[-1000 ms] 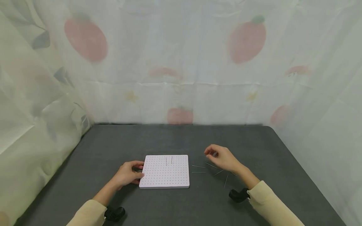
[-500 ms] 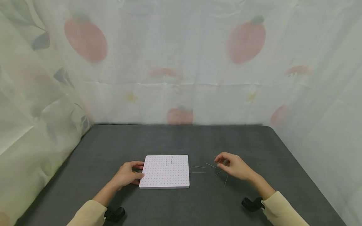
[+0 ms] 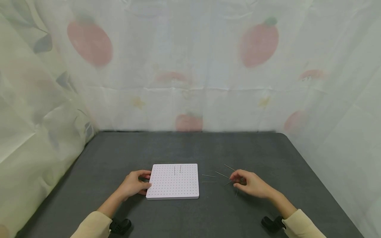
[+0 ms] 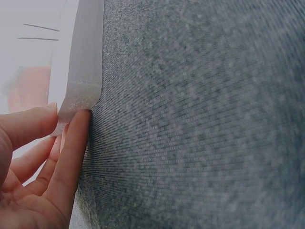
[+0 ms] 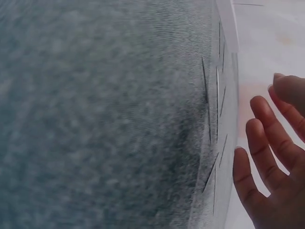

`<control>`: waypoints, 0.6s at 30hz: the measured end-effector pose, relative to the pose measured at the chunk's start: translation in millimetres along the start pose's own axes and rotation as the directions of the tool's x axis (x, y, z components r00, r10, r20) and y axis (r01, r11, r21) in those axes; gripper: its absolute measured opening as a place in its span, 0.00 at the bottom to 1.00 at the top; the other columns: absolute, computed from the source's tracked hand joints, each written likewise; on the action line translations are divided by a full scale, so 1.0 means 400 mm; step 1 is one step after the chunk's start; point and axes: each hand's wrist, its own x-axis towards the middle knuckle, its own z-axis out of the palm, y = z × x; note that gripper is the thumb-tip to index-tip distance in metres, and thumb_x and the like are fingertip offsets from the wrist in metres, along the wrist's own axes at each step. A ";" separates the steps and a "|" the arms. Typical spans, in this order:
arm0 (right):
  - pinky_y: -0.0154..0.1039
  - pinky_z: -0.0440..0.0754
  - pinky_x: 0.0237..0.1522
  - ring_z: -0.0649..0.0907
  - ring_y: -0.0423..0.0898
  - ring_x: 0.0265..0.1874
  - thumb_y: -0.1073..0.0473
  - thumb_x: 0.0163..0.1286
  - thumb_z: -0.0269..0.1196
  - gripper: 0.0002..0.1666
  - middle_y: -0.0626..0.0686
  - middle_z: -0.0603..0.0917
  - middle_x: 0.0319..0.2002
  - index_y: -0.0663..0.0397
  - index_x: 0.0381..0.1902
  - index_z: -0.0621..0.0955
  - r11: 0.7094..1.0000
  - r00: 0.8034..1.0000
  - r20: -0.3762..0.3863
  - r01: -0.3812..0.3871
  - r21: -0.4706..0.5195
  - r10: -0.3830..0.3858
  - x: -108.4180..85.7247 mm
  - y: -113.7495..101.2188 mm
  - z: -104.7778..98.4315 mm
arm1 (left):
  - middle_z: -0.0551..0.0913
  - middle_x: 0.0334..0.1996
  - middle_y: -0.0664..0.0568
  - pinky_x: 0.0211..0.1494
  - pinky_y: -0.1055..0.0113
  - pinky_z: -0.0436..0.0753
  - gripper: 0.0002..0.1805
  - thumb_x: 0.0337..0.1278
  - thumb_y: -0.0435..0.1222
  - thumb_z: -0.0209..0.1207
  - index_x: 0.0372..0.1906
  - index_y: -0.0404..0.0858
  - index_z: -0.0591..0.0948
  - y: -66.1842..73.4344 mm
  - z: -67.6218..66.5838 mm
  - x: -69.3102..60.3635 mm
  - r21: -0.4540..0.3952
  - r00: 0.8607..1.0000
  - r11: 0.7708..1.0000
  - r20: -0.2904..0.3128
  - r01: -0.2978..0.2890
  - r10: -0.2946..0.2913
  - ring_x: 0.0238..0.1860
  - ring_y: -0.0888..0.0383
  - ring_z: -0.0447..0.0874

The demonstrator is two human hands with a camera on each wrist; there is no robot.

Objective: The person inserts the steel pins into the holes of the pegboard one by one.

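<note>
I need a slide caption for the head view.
Left hand grips a white board with two upright pins; right hand hovers above loose pins on a dark table.

Matt plastic board; metallic pins; tabletop cloth (ribbed)

One white square perforated board; two slim grey rods upright, at least six loose — two bare hands, two cream sleeves, two black wrist cameras.
</note>
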 end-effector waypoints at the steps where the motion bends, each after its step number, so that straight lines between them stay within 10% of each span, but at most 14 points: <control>1: 0.32 0.83 0.38 0.76 0.29 0.39 0.59 0.69 0.64 0.11 0.51 0.84 0.41 0.54 0.47 0.79 1.000 1.000 0.009 -0.001 0.005 0.001 -0.003 0.000 0.000 | 0.78 0.51 0.35 0.34 0.58 0.90 0.31 0.51 0.24 0.66 0.63 0.24 0.72 0.000 0.000 0.000 0.000 1.000 1.000 -0.001 0.000 0.000 0.34 0.56 0.84; 18: 0.30 0.80 0.35 0.75 0.30 0.35 0.58 0.66 0.66 0.10 0.48 0.81 0.41 0.49 0.45 0.79 0.998 0.997 0.074 -0.022 -0.058 0.027 -0.023 0.028 0.002 | 0.79 0.51 0.34 0.33 0.58 0.90 0.31 0.51 0.24 0.66 0.63 0.25 0.73 -0.004 0.001 0.003 0.003 1.000 1.000 -0.003 -0.001 0.001 0.34 0.56 0.85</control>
